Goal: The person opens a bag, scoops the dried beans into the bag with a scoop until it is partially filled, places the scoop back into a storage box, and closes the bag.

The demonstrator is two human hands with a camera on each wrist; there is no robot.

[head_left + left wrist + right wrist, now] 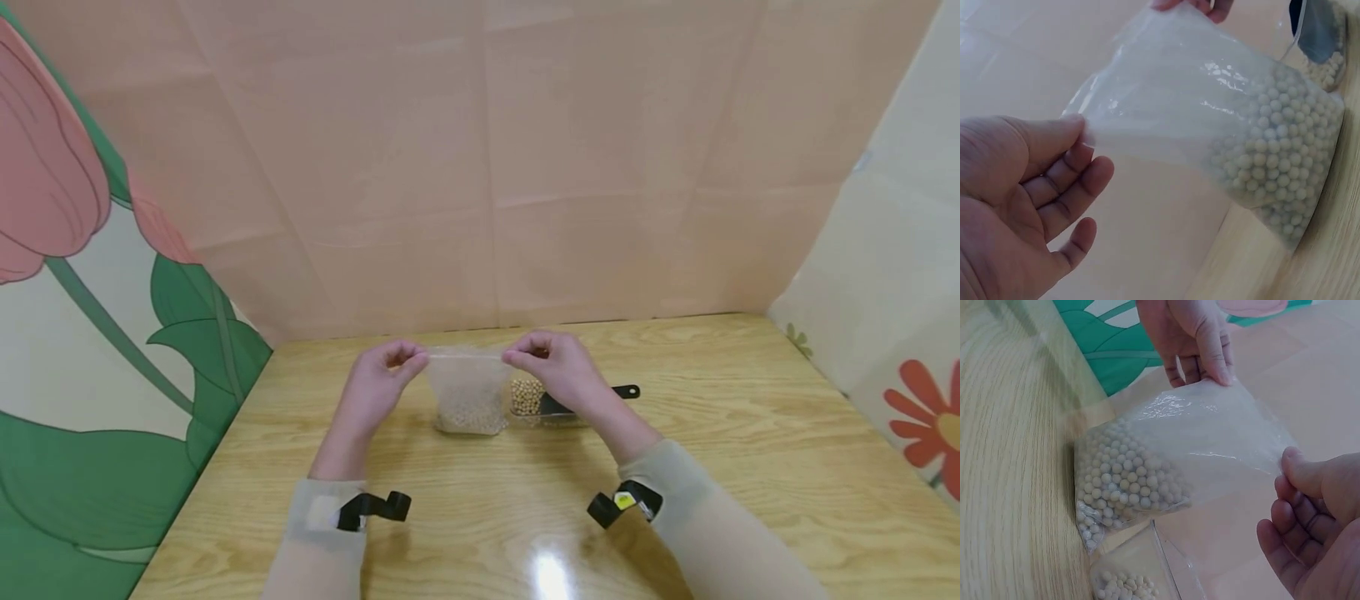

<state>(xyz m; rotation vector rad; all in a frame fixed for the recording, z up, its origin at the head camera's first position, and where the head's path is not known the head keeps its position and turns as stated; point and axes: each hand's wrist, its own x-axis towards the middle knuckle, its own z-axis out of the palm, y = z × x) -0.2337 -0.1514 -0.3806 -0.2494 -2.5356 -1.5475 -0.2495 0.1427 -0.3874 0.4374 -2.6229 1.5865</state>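
Observation:
A clear zip bag [468,392] stands upright on the wooden table, its lower part filled with small round pale beads [1279,137]. My left hand [381,379] pinches the bag's top left corner between thumb and fingers. At the opposite top corner, my right hand [558,367] pinches the plastic the same way. The top edge is stretched straight between both hands. In the right wrist view the bag [1210,425] bulges with beads at its base, while its upper half holds none.
Just right of the bag sits a clear container [517,415] of similar pale beads, with a black scoop [626,392] lying in it, partly hidden behind my right hand. The table [465,517] meets a pink-covered wall at the back. Flower-printed panels flank both sides.

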